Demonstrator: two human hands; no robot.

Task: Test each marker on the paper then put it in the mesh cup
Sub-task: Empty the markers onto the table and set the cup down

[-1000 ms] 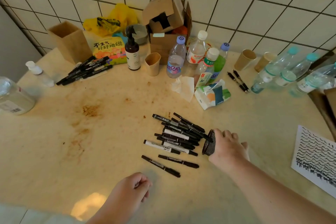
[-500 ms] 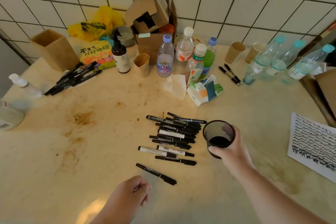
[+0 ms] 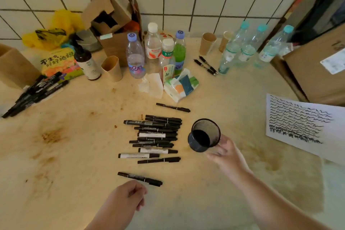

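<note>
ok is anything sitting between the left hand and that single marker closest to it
Nothing visible. The left hand hovers just short of the lone marker, with only bare tabletop between them. The right hand holds the mesh cup off to the side.

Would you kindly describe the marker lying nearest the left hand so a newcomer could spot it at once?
Start at the row of black markers in the middle of the table. Go towards the near edge, past the row's last one. The lone marker lies apart there, slanted, just beyond the left hand.
</note>
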